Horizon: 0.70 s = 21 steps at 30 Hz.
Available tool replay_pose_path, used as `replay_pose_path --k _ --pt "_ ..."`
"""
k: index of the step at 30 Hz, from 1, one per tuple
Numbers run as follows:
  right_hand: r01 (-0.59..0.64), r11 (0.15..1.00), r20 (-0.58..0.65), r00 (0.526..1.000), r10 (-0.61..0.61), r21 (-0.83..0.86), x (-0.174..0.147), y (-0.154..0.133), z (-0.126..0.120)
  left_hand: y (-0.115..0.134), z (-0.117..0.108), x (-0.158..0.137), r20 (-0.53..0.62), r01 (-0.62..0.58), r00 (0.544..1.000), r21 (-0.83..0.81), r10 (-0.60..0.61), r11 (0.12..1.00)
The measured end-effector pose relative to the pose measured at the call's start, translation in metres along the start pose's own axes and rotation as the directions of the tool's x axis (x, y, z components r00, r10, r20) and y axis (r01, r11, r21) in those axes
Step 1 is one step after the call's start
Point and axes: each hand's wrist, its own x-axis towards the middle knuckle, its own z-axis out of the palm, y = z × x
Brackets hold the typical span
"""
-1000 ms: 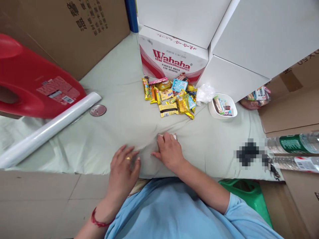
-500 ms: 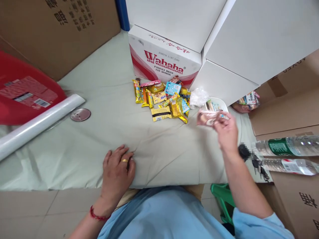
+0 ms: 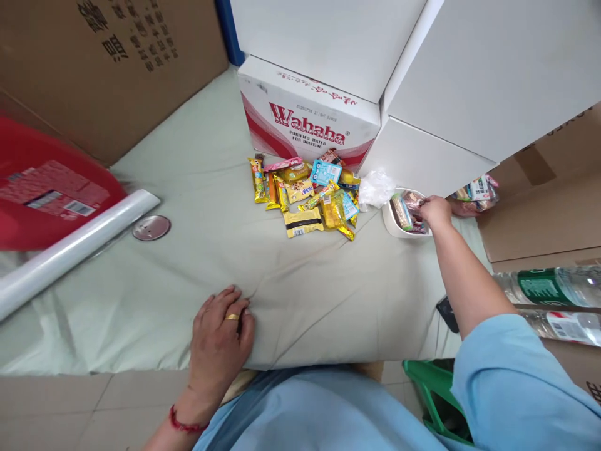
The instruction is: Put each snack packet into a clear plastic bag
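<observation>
My left hand (image 3: 223, 327) lies on the pale green cloth (image 3: 300, 294) near the front edge, its fingers loosely spread and holding nothing. At the right, my right hand (image 3: 436, 212) reaches over the rim of a small white tub (image 3: 393, 224). Its fingertips are closed on a brownish snack packet (image 3: 414, 200) inside the tub; part of the packet is hidden by the hand. Another snack packet (image 3: 401, 212) stands beside it in the tub. To the left is a crumpled clear plastic bag (image 3: 377, 189), beside a pile of yellow and blue wrapped snacks (image 3: 303, 220).
A Wahaba-style water carton marked Wahaha (image 3: 307, 122) stands behind the pile. White boxes (image 3: 434, 153) rise behind the tub. At left lie a plastic roll (image 3: 79, 250), a round lid (image 3: 151, 228) and a red container (image 3: 51, 181). Bottles (image 3: 554, 287) are at right.
My right hand has moved right and away from me, bringing the brownish packet from in front of the tub into it. My left hand stays on the cloth.
</observation>
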Motion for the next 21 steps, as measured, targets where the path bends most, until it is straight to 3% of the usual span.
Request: replay_pose_path --k 3,6,8,11,12,13,16,18,21 --pt "-0.032 0.982 -0.043 0.999 0.024 -0.187 -0.003 -0.012 -0.017 0.000 -0.001 0.001 -0.007 -0.007 1.000 -0.005 0.007 1.000" --pt "0.129 0.971 -0.139 0.978 -0.159 -0.201 -0.012 -0.032 -0.031 0.000 -0.001 0.000 -0.020 0.006 1.000 -0.012 -0.006 1.000" --pt "0.350 0.925 -0.154 0.916 -0.371 -0.144 -0.023 -0.049 -0.031 0.001 0.000 -0.002 -0.024 0.016 1.000 -0.018 -0.017 1.000" --pt "0.669 0.732 -0.017 0.737 -0.676 -0.133 -0.039 -0.074 -0.020 0.001 0.000 -0.004 -0.028 0.024 0.999 -0.037 -0.025 0.999" --pt "0.715 0.684 0.046 0.695 -0.717 -0.143 -0.043 -0.081 -0.015 0.001 0.000 -0.005 -0.029 0.025 0.999 -0.044 -0.027 0.999" --pt "0.728 0.668 0.100 0.684 -0.723 -0.154 -0.046 -0.086 -0.011 0.001 0.000 -0.005 -0.032 0.028 0.999 -0.048 -0.029 0.998" --pt "0.656 0.741 0.083 0.754 -0.652 -0.141 -0.052 -0.093 -0.007 0.002 -0.001 -0.005 -0.034 0.034 0.999 -0.045 -0.036 0.998" --pt "0.621 0.783 -0.060 0.781 -0.622 -0.042 -0.059 -0.089 -0.014 0.003 -0.001 -0.005 -0.037 0.040 0.998 -0.048 -0.042 0.998" --pt "0.604 0.773 -0.272 0.791 -0.549 0.195 -0.082 -0.076 -0.035 0.004 0.000 -0.007 -0.053 0.069 0.996 -0.074 -0.073 0.995"
